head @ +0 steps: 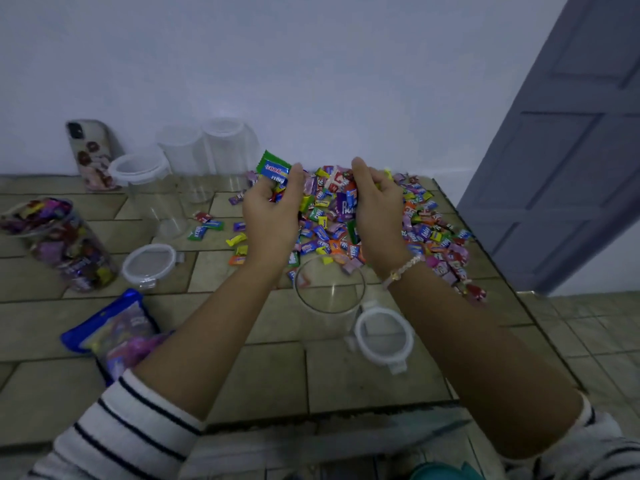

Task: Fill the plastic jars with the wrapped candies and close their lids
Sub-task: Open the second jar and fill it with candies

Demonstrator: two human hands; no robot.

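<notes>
— Hundreds of wrapped candies (429,233) heaped on the far right of the tiled table top (363,375), crinkly shiny little rectangles in purple, blue, green, yellow and orange. Where's the jar though?
— The clear plastic jar (329,289) stands open right under the person's wrists, at the near edge of the pile. Round mouth, see-through wall, can't tell if anything's in it. Its white ring lid (384,337) lies just beside it. The left hand (273,209) has its fingers curled round a fistful, with a green-and-blue candy (273,168) poking out the top. The right hand (377,209) is curled round another bunch
— And the full one?
— Far left, the packed jar (65,244), with a loose lid (149,263) lying near it
</notes>
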